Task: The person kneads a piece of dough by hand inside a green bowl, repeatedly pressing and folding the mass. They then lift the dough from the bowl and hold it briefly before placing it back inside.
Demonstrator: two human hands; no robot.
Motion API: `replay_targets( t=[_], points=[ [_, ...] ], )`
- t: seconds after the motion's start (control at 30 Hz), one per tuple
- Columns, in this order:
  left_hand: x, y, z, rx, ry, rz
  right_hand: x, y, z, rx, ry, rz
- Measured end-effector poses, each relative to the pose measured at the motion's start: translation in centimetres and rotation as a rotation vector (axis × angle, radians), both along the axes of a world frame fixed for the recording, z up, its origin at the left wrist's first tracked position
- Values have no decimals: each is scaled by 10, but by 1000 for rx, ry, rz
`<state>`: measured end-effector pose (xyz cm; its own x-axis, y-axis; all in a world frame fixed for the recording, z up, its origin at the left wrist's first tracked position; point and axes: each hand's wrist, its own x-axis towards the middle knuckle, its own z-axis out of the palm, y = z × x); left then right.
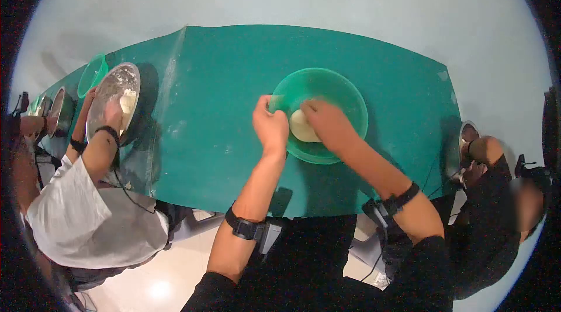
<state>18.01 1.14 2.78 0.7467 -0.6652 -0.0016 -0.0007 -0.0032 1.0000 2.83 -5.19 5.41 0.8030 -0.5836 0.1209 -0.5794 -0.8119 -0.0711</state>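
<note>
A green plastic bowl (346,87) stands on the green table, with a smooth pale ball of dough (302,129) inside at its lower left. My left hand (271,126) grips the bowl's left rim between thumb and fingers. Over the dough's upper right side is my right hand (323,120), its fingers curled and touching the dough. Motion blurs part of the right hand, and it hides the dough's right side.
On the left, a person in a white shirt has a hand in a metal bowl (133,72) with dough, beside another green bowl (87,76). A metal bowl (453,148) and a person in black are at the right. The green table (228,72) has pale smudges.
</note>
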Motion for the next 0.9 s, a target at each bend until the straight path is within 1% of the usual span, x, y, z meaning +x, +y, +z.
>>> replay_targets(
  t=[0.1, 0.2, 0.23, 0.27, 0.33, 0.4, 0.5, 0.6, 0.7, 0.73, 0.77, 0.83, 0.9],
  points=[
    [-2, -2, -7, -42, -21, 32, -17, 12, 4, -233, -194, 270],
    [-1, -1, -2, 15, -33, 32, -40, 13, 6, 49, -322, 307],
    [-1, -1, -1, 21, -27, 26, -30, 6, 28, 253, -92, 140],
    [-1, -1, 0, 22, -23, 18, -10, -7, 67, 449, 139, -31],
    [-1, -3, -2, 14, -25, 6, 9, -13, 74, 541, 314, -160],
    [2, -6, -6, -5, -34, 2, 21, -20, 28, 339, 206, -70],
    [1, 0, 9, 20, 30, -3, 29, 4, -7, 7, -187, 87],
    [0, -2, 17, -3, -52, 36, 25, 15, -3, 33, -233, 44],
    [2, -3, 32, -55, 172, -12, 46, 4, -1, -26, -138, -77],
    [3, -9, 22, -104, 64, 16, 50, -3, -2, -21, -120, -87],
    [3, -12, 15, -62, 78, 6, 56, -11, -7, -14, -106, -97],
    [6, -8, 33, 23, 106, -11, 64, -23, -10, -21, -86, -121],
    [5, -15, 27, 18, -75, 33, 68, -36, -3, -55, -73, -138]
  ],
)
